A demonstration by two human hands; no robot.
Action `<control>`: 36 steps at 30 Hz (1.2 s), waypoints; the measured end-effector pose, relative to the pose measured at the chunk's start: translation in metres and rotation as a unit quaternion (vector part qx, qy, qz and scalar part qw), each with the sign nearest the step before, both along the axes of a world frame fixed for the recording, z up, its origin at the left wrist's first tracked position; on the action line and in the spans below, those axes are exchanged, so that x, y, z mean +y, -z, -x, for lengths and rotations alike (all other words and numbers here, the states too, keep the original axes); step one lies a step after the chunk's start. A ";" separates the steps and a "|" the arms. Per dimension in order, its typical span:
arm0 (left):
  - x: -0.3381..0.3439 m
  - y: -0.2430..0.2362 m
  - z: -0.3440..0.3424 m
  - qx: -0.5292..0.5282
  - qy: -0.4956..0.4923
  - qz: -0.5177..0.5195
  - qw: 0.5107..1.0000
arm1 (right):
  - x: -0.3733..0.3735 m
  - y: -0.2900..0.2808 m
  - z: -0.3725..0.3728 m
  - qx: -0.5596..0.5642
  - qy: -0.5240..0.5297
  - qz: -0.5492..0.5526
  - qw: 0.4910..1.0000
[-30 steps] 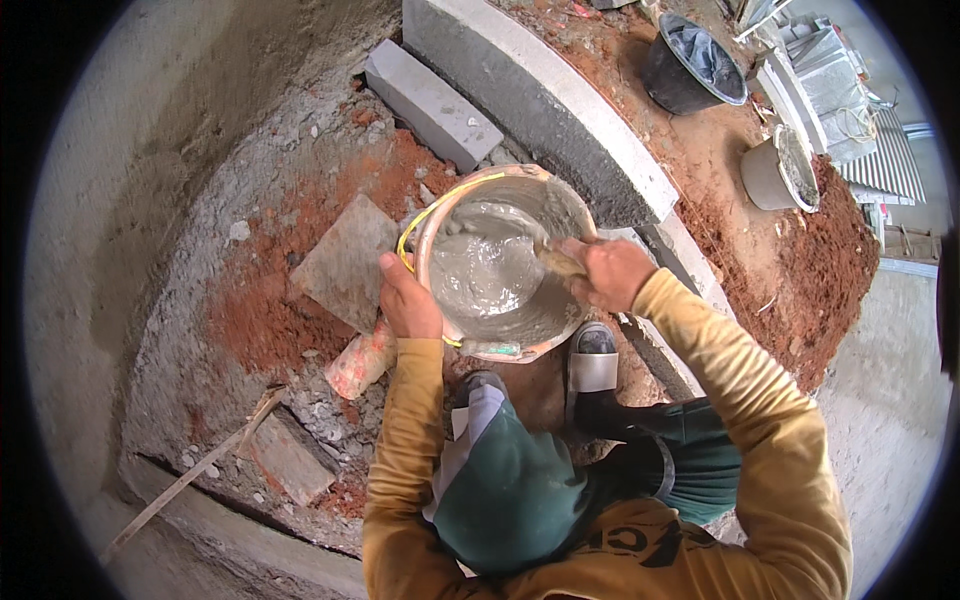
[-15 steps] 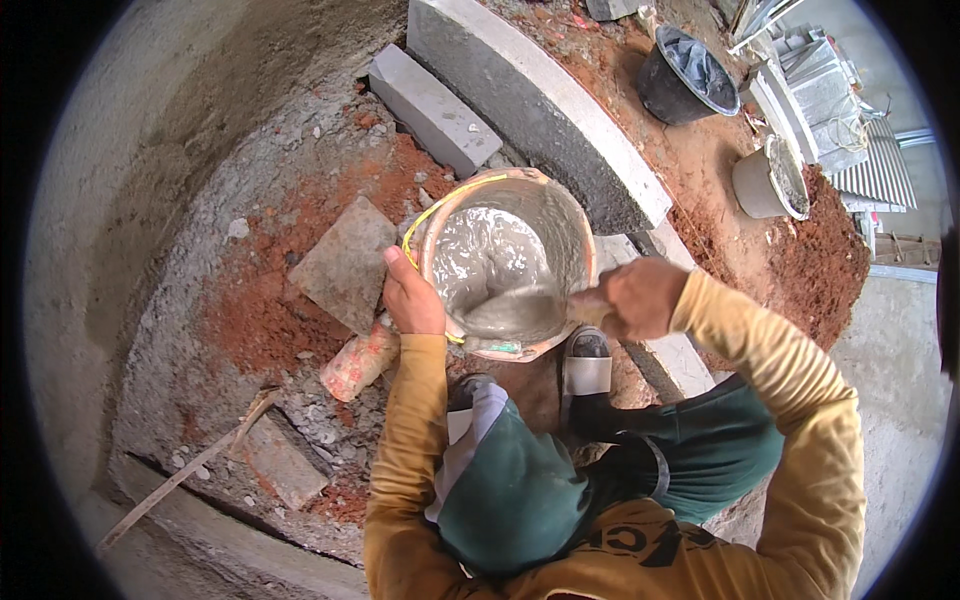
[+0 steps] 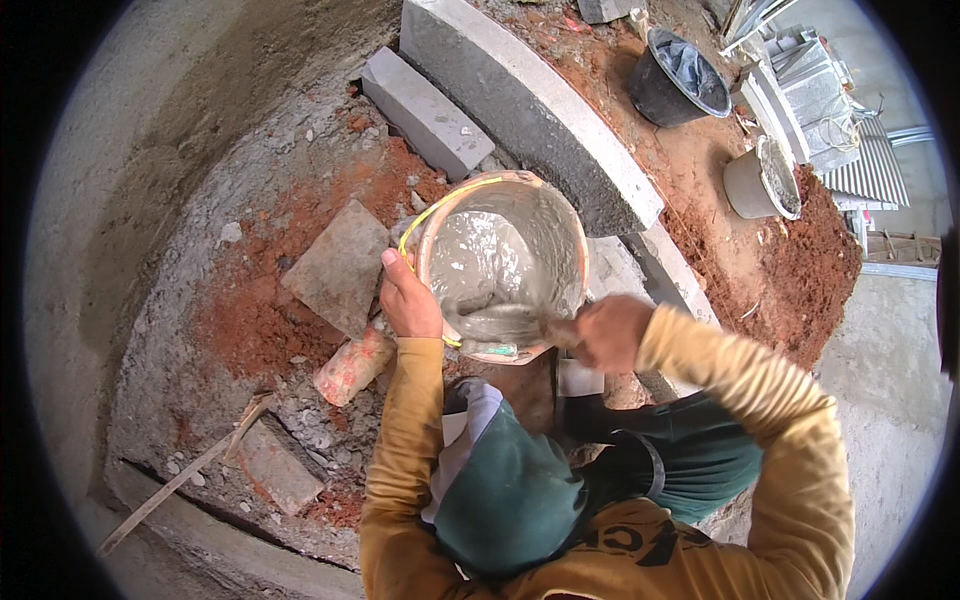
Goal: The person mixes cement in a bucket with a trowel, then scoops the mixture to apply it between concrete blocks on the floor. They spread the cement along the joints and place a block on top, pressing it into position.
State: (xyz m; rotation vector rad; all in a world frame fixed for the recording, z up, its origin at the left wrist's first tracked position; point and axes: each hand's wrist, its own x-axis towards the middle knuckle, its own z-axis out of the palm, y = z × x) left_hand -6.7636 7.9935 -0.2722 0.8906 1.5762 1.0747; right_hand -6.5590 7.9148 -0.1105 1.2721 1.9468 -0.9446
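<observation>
A round orange bucket (image 3: 572,232) lined with wet grey mortar is tipped toward me on the rubble. My left hand (image 3: 408,298) grips its left rim beside a yellow cord handle (image 3: 432,212). My right hand (image 3: 608,332) is closed on the handle of a trowel (image 3: 495,322), whose mortar-covered blade lies inside the bucket against its near wall. Both arms wear mustard-yellow sleeves.
A long curved concrete kerb (image 3: 530,100) and a grey block (image 3: 425,112) lie beyond the bucket. A flat stone slab (image 3: 338,265), a reddish brick piece (image 3: 352,365) and a wooden stick (image 3: 185,475) sit on red soil at left. A black bucket (image 3: 672,78) and a grey bucket (image 3: 760,180) stand at upper right.
My right hand has drawn the trowel from the bucket's right rim down to its near wall, scraping mortar. The bucket has tilted more toward me. My left hand stays on the rim.
</observation>
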 end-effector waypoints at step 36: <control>0.003 -0.005 -0.006 -0.029 0.043 0.009 0.999 | -0.001 0.069 -0.013 -0.121 0.103 -0.138 0.978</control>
